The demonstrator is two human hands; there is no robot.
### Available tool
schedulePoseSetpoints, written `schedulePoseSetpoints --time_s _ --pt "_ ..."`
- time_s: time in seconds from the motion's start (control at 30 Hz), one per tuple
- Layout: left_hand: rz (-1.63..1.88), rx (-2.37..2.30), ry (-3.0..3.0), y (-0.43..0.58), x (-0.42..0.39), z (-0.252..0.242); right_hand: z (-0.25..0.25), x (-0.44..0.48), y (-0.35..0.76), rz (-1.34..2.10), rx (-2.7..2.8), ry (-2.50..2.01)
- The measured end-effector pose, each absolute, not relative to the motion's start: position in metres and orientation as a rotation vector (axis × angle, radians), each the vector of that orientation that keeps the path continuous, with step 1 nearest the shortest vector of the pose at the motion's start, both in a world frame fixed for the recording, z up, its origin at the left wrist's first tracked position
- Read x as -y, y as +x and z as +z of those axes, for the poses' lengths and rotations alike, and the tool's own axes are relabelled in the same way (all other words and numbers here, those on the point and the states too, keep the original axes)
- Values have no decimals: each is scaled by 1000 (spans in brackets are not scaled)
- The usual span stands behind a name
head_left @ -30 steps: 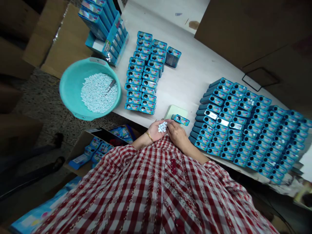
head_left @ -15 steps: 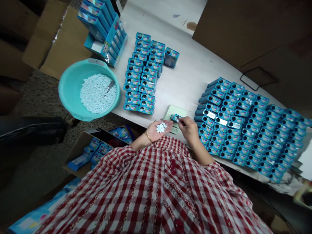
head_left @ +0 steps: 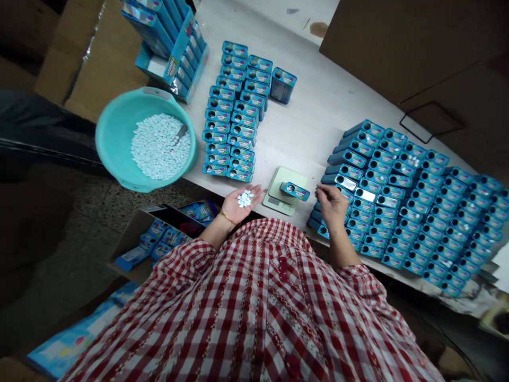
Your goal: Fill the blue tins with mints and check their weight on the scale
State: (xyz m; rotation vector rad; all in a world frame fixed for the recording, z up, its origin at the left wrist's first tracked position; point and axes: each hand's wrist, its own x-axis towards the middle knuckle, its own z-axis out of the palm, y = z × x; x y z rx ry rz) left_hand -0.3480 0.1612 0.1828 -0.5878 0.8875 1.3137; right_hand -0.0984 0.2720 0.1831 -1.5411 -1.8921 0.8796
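My left hand [head_left: 239, 206] is palm up with its fingers stretched out, and a small heap of white pellet candies [head_left: 245, 198] lies in it. To its right, a blue tin [head_left: 295, 190] with a round hole in its top stands on a small pale scale [head_left: 277, 205]. My right hand [head_left: 333, 206] is just right of the scale, clear of that tin. Its thumb and fingers are slightly apart and bent, and I see nothing between them. It partly covers the edge of a large block of similar tins [head_left: 393, 207].
A turquoise basin [head_left: 113, 138] of white pellets, with a spoon-like handle [head_left: 181, 132] in it, stands at the left. More tins [head_left: 240, 114] stand in rows behind the scale. A blue display box [head_left: 175, 63] is at the back left, and an open carton [head_left: 139, 239] sits below the table edge.
My right hand has drawn back to the right from the tin on the scale, which now shows fully. My left hand has moved left with the candies, away from the scale.
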Motion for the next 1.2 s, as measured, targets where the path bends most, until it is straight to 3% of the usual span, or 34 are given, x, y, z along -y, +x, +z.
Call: schedulePoseSetpoints --time_s 0.67,1.03,1.2 --pt "1327 -854 -570 -354 -173 183 162 -270 -105 816 2633 -1246" --pt "1430 -863 -708 -365 -156 190 147 -456 -257 604 2516 -1414" --pt "1466 -891 -758 -371 -152 192 138 -482 -283 615 2352 -1397"
